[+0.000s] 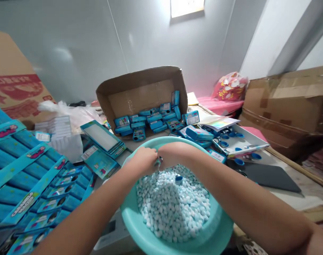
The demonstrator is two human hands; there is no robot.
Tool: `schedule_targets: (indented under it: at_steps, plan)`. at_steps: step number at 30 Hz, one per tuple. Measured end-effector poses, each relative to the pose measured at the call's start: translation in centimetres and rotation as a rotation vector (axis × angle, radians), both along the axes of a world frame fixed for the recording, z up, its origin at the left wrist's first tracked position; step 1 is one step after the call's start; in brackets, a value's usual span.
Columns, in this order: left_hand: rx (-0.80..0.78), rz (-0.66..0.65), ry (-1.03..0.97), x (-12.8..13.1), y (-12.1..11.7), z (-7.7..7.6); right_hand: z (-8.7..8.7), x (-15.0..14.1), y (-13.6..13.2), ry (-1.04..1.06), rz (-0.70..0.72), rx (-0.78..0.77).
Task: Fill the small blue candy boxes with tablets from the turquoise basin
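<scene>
A turquoise basin (132, 216) filled with small pale-blue and white pellets (174, 209) stands in front of me. Over its far side, my left hand (145, 159) is closed with the fingers curled. Close against it, my right hand (164, 157) bends inward at the wrist, its fingers mostly hidden. A small teal-and-dark object (158, 162) shows between the hands; its kind is unclear, and which hand grips it is hidden. On the pellets just below the hands lies a small blue cup (179, 179).
Behind the basin, a tilted cardboard box (140, 95) holds several small blue boxes (156, 124). Blue display cartons (26, 177) fill the left. To the right are a white tray (246, 138) of blue cups, a dark flat panel (273, 175) and large cardboard boxes (286, 102).
</scene>
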State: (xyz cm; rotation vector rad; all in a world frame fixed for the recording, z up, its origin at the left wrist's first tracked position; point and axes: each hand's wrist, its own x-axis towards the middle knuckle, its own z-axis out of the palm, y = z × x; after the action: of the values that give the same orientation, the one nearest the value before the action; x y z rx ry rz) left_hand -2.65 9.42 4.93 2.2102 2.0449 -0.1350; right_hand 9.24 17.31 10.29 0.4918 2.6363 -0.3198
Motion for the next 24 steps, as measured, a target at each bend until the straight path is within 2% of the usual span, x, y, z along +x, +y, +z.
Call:
schedule_targets:
  at_steps: [3,7,15,18,20,23,24]
  plan:
    - [-0.07,-0.036,0.073,-0.5,0.3,-1.2,-0.4,-0.3,0.4,0.036,0.022,-0.014]
    - [-0.139,-0.056,0.055,-0.7,-0.1,-2.0,-0.7,-0.3,0.3,0.108,0.043,0.031]
    - [-0.141,0.059,-0.018,0.0,-0.2,-2.1,-1.5,-0.6,-0.1,0.135,0.081,0.092]
    - [-0.041,0.132,-0.055,-0.3,-1.3,-1.0,-1.4,-0.9,-0.1,0.145,0.088,0.096]
    - [0.055,0.169,-0.084,-1.3,-3.0,0.4,-1.3,-1.0,-0.5,0.178,0.09,0.111]
    - [0.163,0.283,-0.186,-4.9,-7.5,3.1,-1.0,-0.8,-1.8,0.25,0.105,0.087]
    - [0.2,0.441,-0.291,-6.7,-9.4,4.0,-1.0,-0.7,-2.4,0.297,0.128,0.037]
